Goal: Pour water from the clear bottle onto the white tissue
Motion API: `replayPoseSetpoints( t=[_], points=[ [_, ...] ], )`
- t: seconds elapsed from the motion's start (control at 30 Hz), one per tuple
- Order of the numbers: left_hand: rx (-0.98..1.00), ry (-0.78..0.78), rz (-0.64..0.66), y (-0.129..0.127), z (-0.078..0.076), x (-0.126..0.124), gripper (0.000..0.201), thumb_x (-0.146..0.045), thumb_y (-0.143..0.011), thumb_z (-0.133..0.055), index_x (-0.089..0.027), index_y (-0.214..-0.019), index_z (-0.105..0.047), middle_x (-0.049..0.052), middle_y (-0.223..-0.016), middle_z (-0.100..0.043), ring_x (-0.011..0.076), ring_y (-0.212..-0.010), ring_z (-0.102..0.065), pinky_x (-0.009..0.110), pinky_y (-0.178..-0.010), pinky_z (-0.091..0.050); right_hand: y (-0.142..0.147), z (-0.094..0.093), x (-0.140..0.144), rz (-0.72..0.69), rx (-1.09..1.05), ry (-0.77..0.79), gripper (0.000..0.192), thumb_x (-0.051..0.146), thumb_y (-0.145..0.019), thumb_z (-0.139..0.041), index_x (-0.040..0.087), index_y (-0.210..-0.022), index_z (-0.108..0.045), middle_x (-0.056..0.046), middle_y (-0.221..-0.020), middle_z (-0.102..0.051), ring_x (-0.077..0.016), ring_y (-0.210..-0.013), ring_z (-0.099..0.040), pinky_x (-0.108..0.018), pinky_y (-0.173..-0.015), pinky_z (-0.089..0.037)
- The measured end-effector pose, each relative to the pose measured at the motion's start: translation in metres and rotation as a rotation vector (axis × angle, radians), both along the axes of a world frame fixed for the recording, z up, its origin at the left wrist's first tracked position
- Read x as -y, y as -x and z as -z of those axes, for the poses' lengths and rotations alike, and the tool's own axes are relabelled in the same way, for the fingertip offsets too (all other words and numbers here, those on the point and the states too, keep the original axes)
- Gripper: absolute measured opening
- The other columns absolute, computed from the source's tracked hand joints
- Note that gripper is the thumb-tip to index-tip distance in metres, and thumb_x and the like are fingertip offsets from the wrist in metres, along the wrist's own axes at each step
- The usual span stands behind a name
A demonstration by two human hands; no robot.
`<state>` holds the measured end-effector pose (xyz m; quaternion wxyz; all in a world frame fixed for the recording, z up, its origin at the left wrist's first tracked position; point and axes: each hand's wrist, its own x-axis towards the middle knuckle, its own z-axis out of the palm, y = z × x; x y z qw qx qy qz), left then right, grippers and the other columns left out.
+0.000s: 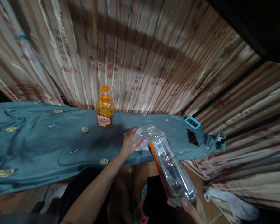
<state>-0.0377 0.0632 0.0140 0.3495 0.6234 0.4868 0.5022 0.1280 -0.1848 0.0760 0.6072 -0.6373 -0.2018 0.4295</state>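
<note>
Now the left grip [128, 145] pinches a clear piece [142, 132] by the bottle [175, 168]; the right grip [189, 209] pinches the bottle's bottom. It looks like lining-up, needing care.

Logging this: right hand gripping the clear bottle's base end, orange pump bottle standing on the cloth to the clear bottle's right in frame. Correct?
Not quite: the orange pump bottle stands left of the clear bottle in the head view. The right hand and cloth are as you say.
</note>
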Motion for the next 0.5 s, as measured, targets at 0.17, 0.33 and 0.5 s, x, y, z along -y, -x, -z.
replayPoseSetpoints(
  t=[0.17,0.33,0.5],
  points=[
    [0.002,0.012,-0.012,0.0000,0.0004,0.0001,0.046,-0.018,-0.064,-0.084,-0.020,-0.106,-0.067,0.004,-0.106,-0.072,0.0238,-0.101,-0.067,0.036,-0.091,-0.053,-0.0030,-0.0005,-0.0008,-0.041,0.000,-0.026,0.076,0.055,-0.063,-0.087,0.020,-0.127,-0.065,-0.010,-0.083,-0.080,-0.0303,-0.068,-0.075,-0.044,-0.066,-0.059],
    [-0.007,0.019,-0.006,0.0003,-0.0017,0.0006,0.047,-0.017,-0.063,-0.084,-0.019,-0.107,-0.067,0.005,-0.106,-0.072,0.0249,-0.102,-0.067,0.037,-0.092,-0.053,-0.0039,0.0013,-0.0001,-0.041,0.015,-0.020,0.076,0.055,-0.064,-0.086,0.021,-0.128,-0.064,-0.010,-0.080,-0.079,-0.0304,-0.066,-0.074,-0.045,-0.067,-0.059],
    [0.000,0.017,-0.003,0.0003,-0.0033,0.0013,0.045,-0.020,-0.064,-0.084,-0.019,-0.107,-0.067,0.005,-0.106,-0.073,0.0246,-0.101,-0.067,0.037,-0.093,-0.053,-0.0041,0.0032,0.0000,-0.028,0.032,0.002,0.083,0.056,-0.062,-0.087,0.020,-0.132,-0.062,-0.009,-0.077,-0.079,-0.0323,-0.066,-0.074,-0.048,-0.067,-0.057]
  ],
)
